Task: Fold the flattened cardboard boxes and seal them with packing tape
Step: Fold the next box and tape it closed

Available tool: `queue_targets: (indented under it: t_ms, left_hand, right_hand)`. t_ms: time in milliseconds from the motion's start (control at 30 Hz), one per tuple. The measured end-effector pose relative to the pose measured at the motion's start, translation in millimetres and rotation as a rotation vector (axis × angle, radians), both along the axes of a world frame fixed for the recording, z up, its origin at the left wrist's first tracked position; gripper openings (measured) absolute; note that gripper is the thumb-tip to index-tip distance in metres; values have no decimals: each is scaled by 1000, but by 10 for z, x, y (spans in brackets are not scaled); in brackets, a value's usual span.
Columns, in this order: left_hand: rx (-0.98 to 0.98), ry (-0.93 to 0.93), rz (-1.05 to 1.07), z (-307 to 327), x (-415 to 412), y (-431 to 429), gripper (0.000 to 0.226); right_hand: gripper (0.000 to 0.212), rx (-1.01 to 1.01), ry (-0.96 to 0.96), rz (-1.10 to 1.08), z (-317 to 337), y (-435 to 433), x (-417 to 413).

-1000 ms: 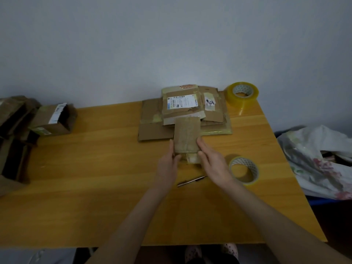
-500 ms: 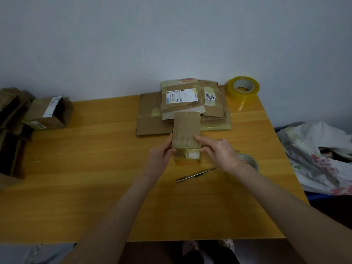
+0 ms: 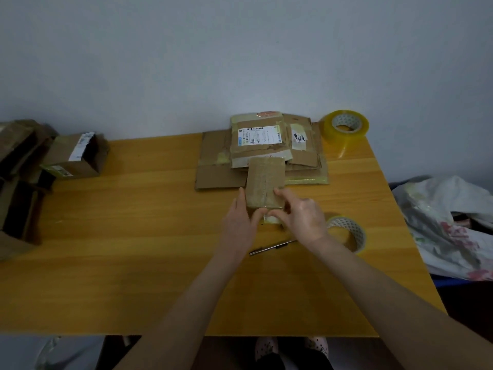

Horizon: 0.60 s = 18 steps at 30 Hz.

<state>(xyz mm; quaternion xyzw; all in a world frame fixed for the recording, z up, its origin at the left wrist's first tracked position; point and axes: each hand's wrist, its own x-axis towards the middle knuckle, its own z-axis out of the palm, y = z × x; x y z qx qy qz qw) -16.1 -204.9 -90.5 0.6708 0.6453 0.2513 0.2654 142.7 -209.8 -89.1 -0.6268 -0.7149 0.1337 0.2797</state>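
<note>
Clasping the small cardboard box point(image 3: 265, 182) on the table point(image 3: 133, 263), right of centre, its far end at the near edge of the stack of flattened boxes point(image 3: 266, 145): left hand point(image 3: 237, 222) with fingers straight along the left side and thumb hooked across the near end, right hand point(image 3: 301, 217) curled over the near right corner, fingertips on top, thumb at the near end. Probably light and hollow, stiff along the folded edges but yielding across the seamed top. Best held by corners and side walls, never squeezed mid-panel, with the tape roll point(image 3: 346, 231) just to the right.
</note>
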Motion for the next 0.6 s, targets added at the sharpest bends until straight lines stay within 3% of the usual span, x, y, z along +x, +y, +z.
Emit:
queue_targets:
  t_ms: [100, 200, 367, 467, 600]
  left_hand:
    - [58, -11, -17, 13, -1, -12, 56]
    - [85, -99, 0, 40, -12, -50, 39]
    - [-76, -218, 62, 42, 213, 20, 69]
    - [-56, -311, 154, 52, 241, 30, 51]
    - [-191, -615, 260, 98, 228, 15, 42]
  right_hand:
    - [47, 53, 69, 13, -65, -44, 52]
    - [43, -26, 151, 4, -25, -88, 103]
    - [66, -254, 145, -145, 88, 18, -85]
    - [49, -278, 141, -115, 112, -3, -89]
    - [44, -253, 199, -113, 154, -77, -42]
